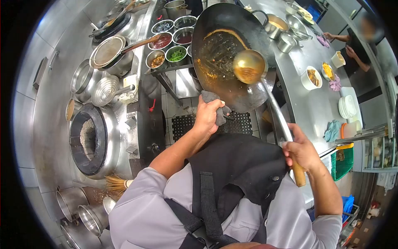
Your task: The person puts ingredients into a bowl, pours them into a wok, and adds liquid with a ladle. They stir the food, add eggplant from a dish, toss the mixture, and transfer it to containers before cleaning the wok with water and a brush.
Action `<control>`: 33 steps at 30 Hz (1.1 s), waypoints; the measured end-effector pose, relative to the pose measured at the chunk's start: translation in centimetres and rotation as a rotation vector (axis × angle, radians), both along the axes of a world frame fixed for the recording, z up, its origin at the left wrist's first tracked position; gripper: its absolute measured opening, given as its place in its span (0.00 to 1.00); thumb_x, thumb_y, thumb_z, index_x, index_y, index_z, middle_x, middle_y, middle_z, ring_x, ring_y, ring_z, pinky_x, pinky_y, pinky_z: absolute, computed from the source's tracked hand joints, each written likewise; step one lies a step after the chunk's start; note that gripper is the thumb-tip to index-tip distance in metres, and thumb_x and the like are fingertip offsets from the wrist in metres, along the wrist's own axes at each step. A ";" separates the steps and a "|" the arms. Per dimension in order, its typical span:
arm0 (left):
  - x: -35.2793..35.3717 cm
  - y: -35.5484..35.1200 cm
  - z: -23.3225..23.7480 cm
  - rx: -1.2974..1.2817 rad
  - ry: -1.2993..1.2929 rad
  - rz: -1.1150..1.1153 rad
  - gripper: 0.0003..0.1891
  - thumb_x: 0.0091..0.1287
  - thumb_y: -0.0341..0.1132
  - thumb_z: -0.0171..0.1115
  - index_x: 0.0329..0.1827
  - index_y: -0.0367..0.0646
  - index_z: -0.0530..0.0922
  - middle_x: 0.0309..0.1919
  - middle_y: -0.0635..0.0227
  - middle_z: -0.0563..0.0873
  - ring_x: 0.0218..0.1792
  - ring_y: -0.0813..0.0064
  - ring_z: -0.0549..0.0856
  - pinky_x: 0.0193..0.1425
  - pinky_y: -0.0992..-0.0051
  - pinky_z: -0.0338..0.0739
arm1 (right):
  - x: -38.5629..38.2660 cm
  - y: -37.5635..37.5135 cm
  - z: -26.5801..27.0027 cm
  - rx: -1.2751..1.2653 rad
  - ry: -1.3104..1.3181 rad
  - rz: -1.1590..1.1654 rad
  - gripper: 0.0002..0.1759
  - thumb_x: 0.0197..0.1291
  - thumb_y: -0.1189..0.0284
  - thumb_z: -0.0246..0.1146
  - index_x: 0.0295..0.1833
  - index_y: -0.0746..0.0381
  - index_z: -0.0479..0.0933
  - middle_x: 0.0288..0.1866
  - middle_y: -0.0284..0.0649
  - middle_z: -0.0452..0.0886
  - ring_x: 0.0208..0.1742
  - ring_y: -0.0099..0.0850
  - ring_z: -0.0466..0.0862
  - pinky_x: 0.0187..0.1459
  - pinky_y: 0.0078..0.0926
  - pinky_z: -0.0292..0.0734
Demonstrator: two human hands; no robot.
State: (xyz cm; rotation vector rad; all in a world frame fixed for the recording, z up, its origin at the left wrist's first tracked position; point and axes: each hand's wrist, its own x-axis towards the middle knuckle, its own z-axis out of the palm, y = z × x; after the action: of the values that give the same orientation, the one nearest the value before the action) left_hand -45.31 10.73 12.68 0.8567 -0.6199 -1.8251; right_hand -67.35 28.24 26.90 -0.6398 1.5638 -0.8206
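Observation:
My left hand is closed around a dark grey cloth at the near rim of a large black wok. The wok is tilted, and brown sauce residue and small scraps coat its inside. In my right hand is the wooden handle of a long metal ladle. The ladle's bowl hangs over the wok's right half and shows orange-brown liquid inside. Where the cloth covers it, the wok's grip is hidden.
Left stands a wok burner, with a perforated skimmer and a strainer behind. Ahead are metal tubs of sauces and greens. The right counter holds a food bowl, pots and plates; another person stands beyond.

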 end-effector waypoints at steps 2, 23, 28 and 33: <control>-0.1 -0.7 -0.9 -0.029 -0.058 -0.015 0.15 0.59 0.20 0.57 0.47 0.42 0.68 0.34 0.65 0.77 0.28 0.66 0.83 0.29 0.64 0.82 | 1.2 -0.3 0.3 -0.056 -0.382 -0.015 0.29 0.63 0.79 0.59 0.70 0.58 0.62 0.26 0.38 0.72 0.14 0.25 0.69 0.15 0.24 0.67; 0.0 -0.6 -0.9 -0.063 -0.045 -0.017 0.19 0.59 0.20 0.60 0.52 0.39 0.66 0.35 0.62 0.79 0.26 0.65 0.84 0.28 0.63 0.81 | 2.7 3.7 2.2 0.044 -0.386 -0.065 0.30 0.62 0.80 0.58 0.69 0.56 0.61 0.24 0.39 0.73 0.13 0.29 0.72 0.15 0.28 0.69; -2.1 0.4 2.1 -0.012 -0.152 -0.142 0.05 0.61 0.25 0.61 0.38 0.41 0.75 0.32 0.63 0.83 0.31 0.68 0.85 0.32 0.68 0.82 | -1.3 4.4 -0.7 -0.282 -1.466 -0.111 0.35 0.69 0.76 0.56 0.79 0.50 0.56 0.28 0.40 0.69 0.14 0.25 0.69 0.15 0.28 0.70; -4.5 0.8 2.8 0.191 0.050 -0.220 0.04 0.63 0.29 0.61 0.36 0.39 0.76 0.26 0.60 0.83 0.27 0.65 0.86 0.33 0.68 0.84 | -7.9 8.3 2.1 -0.730 -1.060 -0.152 0.36 0.68 0.78 0.57 0.79 0.53 0.56 0.28 0.42 0.71 0.14 0.26 0.70 0.15 0.26 0.71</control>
State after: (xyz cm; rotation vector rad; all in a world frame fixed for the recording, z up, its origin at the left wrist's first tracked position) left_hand -49.76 11.54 15.45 0.8929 -0.5308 -2.1249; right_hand -75.27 36.51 29.02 -0.4441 0.3228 -1.5403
